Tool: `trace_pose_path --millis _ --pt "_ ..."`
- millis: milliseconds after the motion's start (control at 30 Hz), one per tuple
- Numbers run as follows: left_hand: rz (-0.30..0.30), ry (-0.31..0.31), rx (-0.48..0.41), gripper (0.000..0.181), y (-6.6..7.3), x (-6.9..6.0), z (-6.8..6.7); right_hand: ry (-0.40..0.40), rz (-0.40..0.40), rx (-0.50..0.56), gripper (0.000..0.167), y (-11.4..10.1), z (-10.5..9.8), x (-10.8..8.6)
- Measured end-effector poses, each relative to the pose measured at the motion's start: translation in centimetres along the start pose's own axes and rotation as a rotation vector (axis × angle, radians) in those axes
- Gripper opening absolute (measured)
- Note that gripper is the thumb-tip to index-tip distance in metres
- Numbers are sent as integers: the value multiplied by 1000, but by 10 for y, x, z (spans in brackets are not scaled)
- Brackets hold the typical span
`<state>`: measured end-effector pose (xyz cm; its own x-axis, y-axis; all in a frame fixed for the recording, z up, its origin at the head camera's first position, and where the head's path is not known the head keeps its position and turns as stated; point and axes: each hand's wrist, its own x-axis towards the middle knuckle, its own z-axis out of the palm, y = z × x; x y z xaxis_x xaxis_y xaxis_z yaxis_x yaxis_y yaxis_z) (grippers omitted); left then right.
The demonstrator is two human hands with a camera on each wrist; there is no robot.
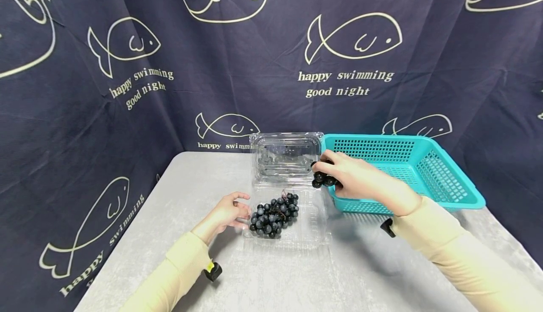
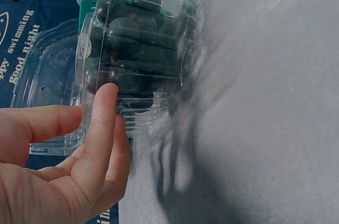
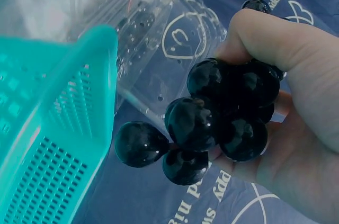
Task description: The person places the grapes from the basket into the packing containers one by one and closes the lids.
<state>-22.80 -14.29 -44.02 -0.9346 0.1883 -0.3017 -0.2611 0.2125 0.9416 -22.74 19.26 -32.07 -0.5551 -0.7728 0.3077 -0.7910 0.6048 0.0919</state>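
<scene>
A clear plastic clamshell box (image 1: 309,222) lies with its lid (image 1: 286,156) tipped back. Inside the box sits a bunch of dark grapes (image 1: 273,215). At the box's left wall is my left hand (image 1: 229,212); in the left wrist view its fingertips (image 2: 107,94) touch the clear side, fingers spread and fairly straight. My right hand (image 1: 349,175) is raised above the left edge of the turquoise basket. It grips a smaller cluster of dark grapes (image 3: 193,123), with several berries hanging out below the thumb and fingers.
The turquoise plastic basket (image 1: 456,175) with slotted walls stands at the right of the grey table (image 1: 199,175). Behind the table hangs a dark blue curtain (image 1: 271,81) printed with white fish. Each wrist carries a small black camera.
</scene>
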Motion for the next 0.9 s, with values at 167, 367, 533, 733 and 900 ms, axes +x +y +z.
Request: trace_pose_path --millis 167,367,533,733,900 --pt "1 -4 1 55 0 -1 0 43 -42 -5 66 -7 6 3" --pt "-2 1 -8 56 0 -1 0 65 -88 -16 67 -16 11 6" --pt "-4 6 -8 55 0 -1 1 74 -117 -46 68 -26 15 9" --pt "-9 0 -11 54 0 0 0 56 -153 -73 70 -36 22 13" --pt "-3 -10 -14 53 1 -1 0 64 -171 -89 70 -43 31 15"
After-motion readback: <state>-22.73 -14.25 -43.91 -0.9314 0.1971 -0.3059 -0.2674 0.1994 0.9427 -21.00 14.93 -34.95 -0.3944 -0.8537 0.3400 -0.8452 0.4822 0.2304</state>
